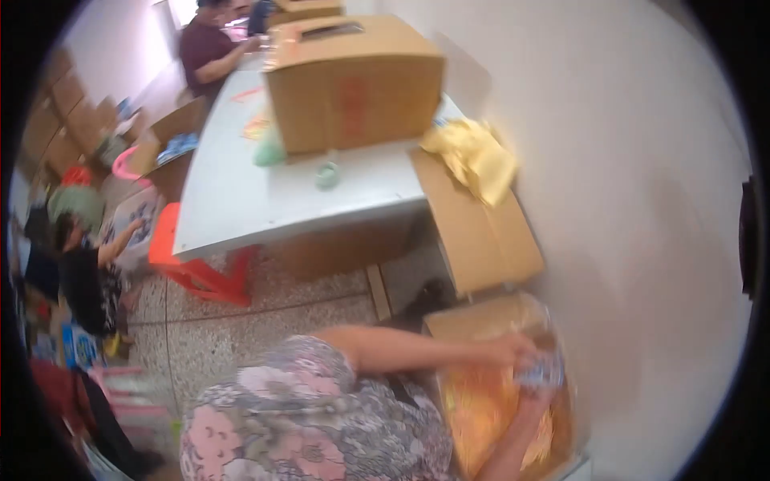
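Observation:
My left hand and my right hand meet over an open cardboard box at the lower right. Between them they grip a small bluish-white, shiny bundle; it is blurred, and its kind is not clear. Both sets of fingers look closed around it, the left from above and the right from below. Under my hands the box holds a mass of orange-yellow pieces, with what looks like clear plastic along the box's edge. My left forearm crosses from a floral sleeve.
A white table carries a large carton and a green tape roll. Yellow cloth lies by a cardboard flap. A red stool stands beside the table. Two people sit at left and far back; a wall is at right.

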A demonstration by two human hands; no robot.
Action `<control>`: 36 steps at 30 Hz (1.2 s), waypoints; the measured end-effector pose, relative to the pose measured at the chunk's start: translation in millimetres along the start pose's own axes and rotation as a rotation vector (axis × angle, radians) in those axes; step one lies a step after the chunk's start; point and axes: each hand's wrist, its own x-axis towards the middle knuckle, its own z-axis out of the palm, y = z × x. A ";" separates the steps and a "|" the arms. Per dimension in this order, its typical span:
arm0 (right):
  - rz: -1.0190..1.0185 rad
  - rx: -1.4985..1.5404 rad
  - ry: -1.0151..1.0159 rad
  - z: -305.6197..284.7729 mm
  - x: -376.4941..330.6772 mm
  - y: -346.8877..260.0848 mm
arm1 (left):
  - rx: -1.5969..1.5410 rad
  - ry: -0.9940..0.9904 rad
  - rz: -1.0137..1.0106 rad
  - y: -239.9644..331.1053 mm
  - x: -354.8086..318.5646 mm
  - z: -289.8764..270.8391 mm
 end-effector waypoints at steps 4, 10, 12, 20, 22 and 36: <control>-0.384 -0.101 0.134 -0.6 -14.7 9.1 | 0.163 -0.186 0.365 -21.7 6.5 2.4; -0.740 -0.257 0.361 43.6 -32.5 19.8 | 0.096 -0.460 0.054 8.1 -1.7 37.5; -1.000 -0.716 0.208 40.8 -40.4 25.3 | 0.124 -0.402 0.089 -7.8 -8.6 43.9; -1.357 -1.989 -0.192 -63.0 -45.9 42.6 | 0.022 -0.339 -0.070 5.1 -49.3 62.4; -1.220 -2.224 -0.275 -101.3 -38.8 47.0 | 0.075 -0.290 -0.023 12.0 -54.5 66.1; -0.967 -2.073 -0.468 56.7 -106.1 -7.5 | -0.297 -0.041 -0.129 30.0 -57.0 66.2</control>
